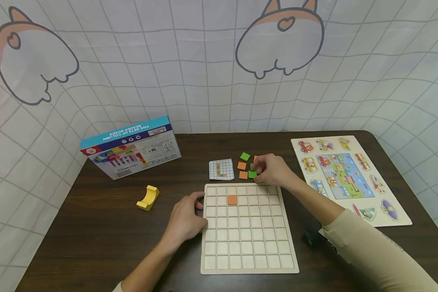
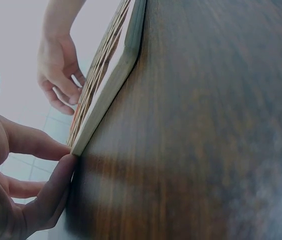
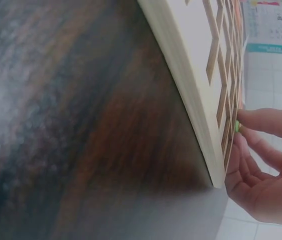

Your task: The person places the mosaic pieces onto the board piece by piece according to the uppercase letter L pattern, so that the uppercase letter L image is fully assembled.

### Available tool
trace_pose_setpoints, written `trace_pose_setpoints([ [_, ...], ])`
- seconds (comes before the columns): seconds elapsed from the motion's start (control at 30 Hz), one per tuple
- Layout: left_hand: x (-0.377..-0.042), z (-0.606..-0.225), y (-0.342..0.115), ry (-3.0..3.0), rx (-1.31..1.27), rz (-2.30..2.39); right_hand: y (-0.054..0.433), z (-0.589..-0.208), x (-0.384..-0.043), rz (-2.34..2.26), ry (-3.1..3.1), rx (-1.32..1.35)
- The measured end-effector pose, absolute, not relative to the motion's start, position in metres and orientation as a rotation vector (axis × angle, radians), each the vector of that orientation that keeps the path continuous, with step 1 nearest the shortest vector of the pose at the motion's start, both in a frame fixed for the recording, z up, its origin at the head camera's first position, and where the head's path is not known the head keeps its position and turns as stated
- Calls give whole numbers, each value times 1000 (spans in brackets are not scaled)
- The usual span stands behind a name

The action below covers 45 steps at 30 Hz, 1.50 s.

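In the head view, my left hand point(image 1: 186, 217) rests along the left side of a pale wooden grid board point(image 1: 241, 234), thumb and forefinger spread apart at its edge. Close up, the left wrist view has those fingertips point(image 2: 63, 152) right at the board's rim. One orange square tile point(image 1: 232, 200) sits in a cell of the second row. Beyond the board's far edge, my right hand point(image 1: 271, 170) reaches in among the loose tiles. Its thumb and finger pinch a small green tile point(image 3: 237, 126), partly hidden by the fingers.
A printed grid pattern card point(image 1: 221, 169) lies left of the loose orange tiles point(image 1: 242, 166) and another green tile point(image 1: 245, 156). A yellow curved block point(image 1: 148, 198) and a toy box point(image 1: 131, 148) stand at left. On the right lies a picture peg puzzle point(image 1: 350, 182).
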<state>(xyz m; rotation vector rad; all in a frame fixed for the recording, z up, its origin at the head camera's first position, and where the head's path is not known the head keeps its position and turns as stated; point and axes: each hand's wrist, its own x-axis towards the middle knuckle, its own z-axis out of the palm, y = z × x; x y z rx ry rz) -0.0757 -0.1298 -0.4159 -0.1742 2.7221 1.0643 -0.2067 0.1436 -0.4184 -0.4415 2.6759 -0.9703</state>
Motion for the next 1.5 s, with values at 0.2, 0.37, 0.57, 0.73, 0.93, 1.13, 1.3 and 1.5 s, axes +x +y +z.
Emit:
trace_pose_setpoints([
  [0.2,-76,-416,-130,2724,-169,1062,143,-420,-207,-960,2692,-443],
  [0.37,-76,-416,-130,2720,-174,1061,143,-420,-207,-961,2696,-456],
  [0.57,-76,-416,-130,2710,-183,1072,142,-420,-206,-956,2698,-453],
  [0.73,-76,-417,-130,2710,-182,1077,142,-420,-206,-956,2703,-447],
  [0.93,-76,-416,-130,2712,-176,1075,142,-421,-206,-964,2719,-455],
  [1.13,-75,-417,-130,2720,-162,1081,143,-424,-207,-966,2741,-491],
  [1.3,-75,-417,-131,2719,-161,1080,142,-424,-208,-977,2748,-513],
  [1.5,-76,-417,-130,2713,-169,1079,140,-421,-207,-971,2739,-522],
])
